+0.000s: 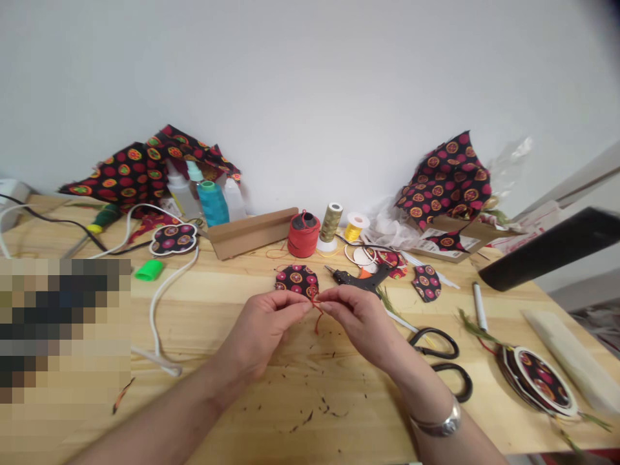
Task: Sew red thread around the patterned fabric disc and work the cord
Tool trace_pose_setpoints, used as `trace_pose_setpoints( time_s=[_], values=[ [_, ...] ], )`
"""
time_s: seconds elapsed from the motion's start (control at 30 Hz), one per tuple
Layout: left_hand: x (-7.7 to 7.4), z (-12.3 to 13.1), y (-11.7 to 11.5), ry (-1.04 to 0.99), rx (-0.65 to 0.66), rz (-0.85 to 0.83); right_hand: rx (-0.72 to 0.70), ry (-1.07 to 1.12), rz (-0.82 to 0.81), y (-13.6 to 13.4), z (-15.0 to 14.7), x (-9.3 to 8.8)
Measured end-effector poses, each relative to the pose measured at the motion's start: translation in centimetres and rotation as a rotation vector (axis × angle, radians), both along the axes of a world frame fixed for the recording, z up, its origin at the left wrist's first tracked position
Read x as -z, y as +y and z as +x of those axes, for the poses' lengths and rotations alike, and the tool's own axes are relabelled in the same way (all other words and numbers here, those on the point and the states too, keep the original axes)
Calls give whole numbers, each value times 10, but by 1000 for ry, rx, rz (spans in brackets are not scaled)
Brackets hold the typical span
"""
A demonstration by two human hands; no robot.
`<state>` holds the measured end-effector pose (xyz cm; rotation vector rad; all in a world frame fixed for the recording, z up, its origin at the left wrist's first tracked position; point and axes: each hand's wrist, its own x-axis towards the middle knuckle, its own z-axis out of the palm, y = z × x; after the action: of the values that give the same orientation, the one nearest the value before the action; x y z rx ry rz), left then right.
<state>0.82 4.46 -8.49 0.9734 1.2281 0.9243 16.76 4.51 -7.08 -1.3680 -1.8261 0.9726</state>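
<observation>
My left hand (271,321) and my right hand (356,316) meet over the middle of the wooden table, fingertips almost touching. Both pinch a thin red cord (317,323), whose loose end hangs down between them. Just beyond my fingers is a rounded piece of patterned fabric (297,279), black with red and pink round motifs; its near edge is partly covered by my fingertips. Whether the cord is joined to that fabric I cannot make out. Black-handled scissors (438,343) lie by my right forearm, and a black glue gun (361,281) rests behind my right hand.
A red thread spool (303,236), a green-gold thread cone (332,223) and a yellow spool (356,226) stand at the back. Bottles (184,194) and a cardboard tray (254,234) are left of them. A fabric-covered round piece (542,381) lies right. Dark scraps (314,413) litter the front.
</observation>
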Motion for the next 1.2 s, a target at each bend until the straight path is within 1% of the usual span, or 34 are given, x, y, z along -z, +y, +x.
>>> trace_pose_setpoints(
  time_s=[0.1,0.2,0.33,0.5,0.7,0.87,0.97,1.03,1.1,1.17,1.2],
  values=[
    [0,0,1,9,-19,-1,47,-58,38,0,2,1],
    [0,0,1,-2,-34,5,95,-63,64,-2,0,3],
    [4,0,2,-50,-39,57,96,-90,144,-9,-7,5],
    [9,-1,4,-84,-44,82,7,-210,310,-16,-15,10],
    [8,0,4,-146,-69,60,-41,-403,495,-20,-18,17],
    [5,0,3,-205,-54,-18,-168,-611,666,-23,-19,22],
    [4,-1,2,-257,-36,-89,-256,-711,708,-21,-19,25],
    [4,-1,2,-283,-36,-125,-315,-716,695,-21,-18,23],
    [4,0,3,-284,-55,-140,-381,-648,672,-22,-18,18],
    [4,0,3,-277,-70,-138,-411,-484,633,-24,-17,11],
    [4,1,3,-277,-75,-131,-380,-372,607,-24,-16,8]
  ],
)
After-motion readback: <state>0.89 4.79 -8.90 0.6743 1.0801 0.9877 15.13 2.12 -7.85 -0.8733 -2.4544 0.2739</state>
